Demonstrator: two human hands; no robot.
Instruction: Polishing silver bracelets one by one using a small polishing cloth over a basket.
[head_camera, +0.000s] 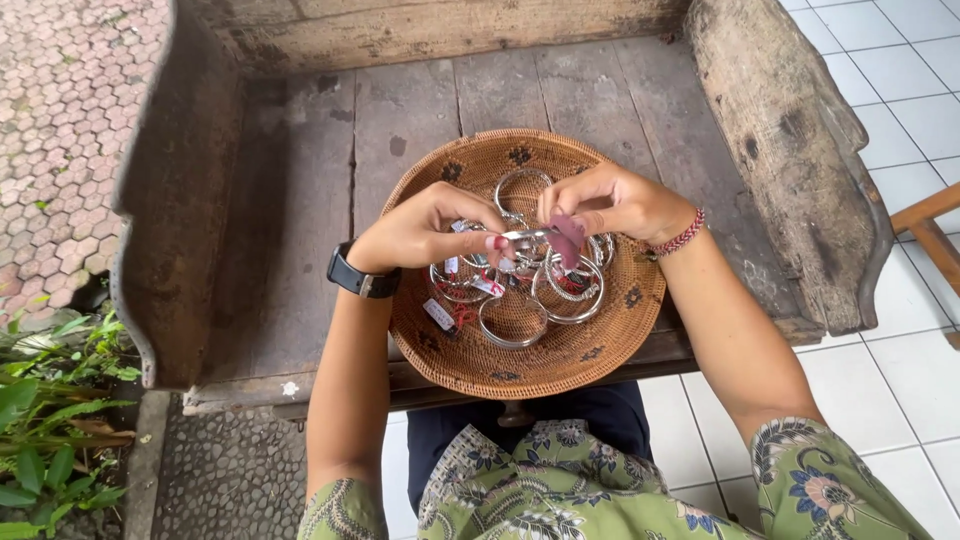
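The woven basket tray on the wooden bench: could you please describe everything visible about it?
The woven basket tray is round, shallow and tan, apparently rattan, with small dark motifs around its rim. It lies flat on the weathered wooden bench, its near edge at the bench's front. Silver bangles with small tags lie inside. Both hands work above its centre.

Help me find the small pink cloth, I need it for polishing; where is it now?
In the head view, the pink cloth is pinched in the right hand, against the silver bangle held by the left hand, over the woven basket.
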